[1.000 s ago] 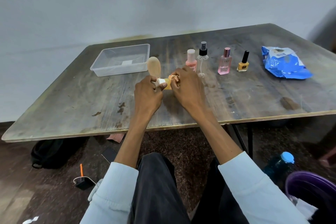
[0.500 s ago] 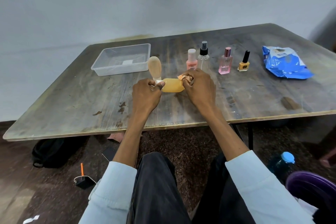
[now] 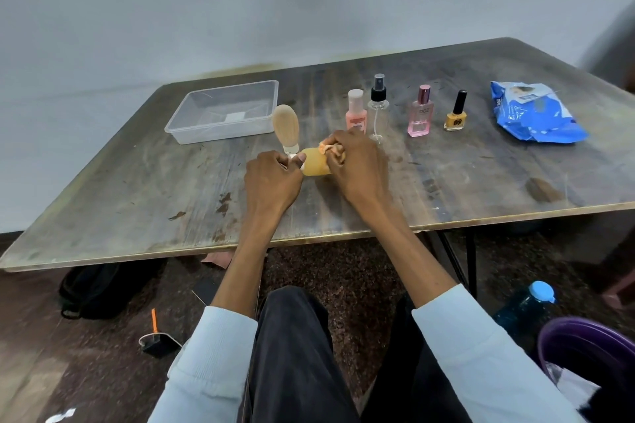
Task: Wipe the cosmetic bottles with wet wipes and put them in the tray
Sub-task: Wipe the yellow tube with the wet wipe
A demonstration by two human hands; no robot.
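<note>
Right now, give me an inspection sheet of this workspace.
Surface: worn wooden table, stained.
Job's things: clear tray with no bottle in it; amber bottle held over the table; four bottles standing in a row; blue wipes pack.
Clutter: wooden brush.
Grippers: left hand holds the amber bottle's cap end; right hand presses a wipe on it.
Cables: nothing seen.
Surroundings: black bag, water bottle on the floor.

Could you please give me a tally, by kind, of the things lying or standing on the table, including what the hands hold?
Cosmetic bottles: 5 (amber bottle, peach bottle, clear spray bottle, pink perfume bottle, yellow nail polish)
Wooden-handled brush: 1
Clear tray: 1
Blue wipes pack: 1
Crumpled wipe: 1
Total: 9
</note>
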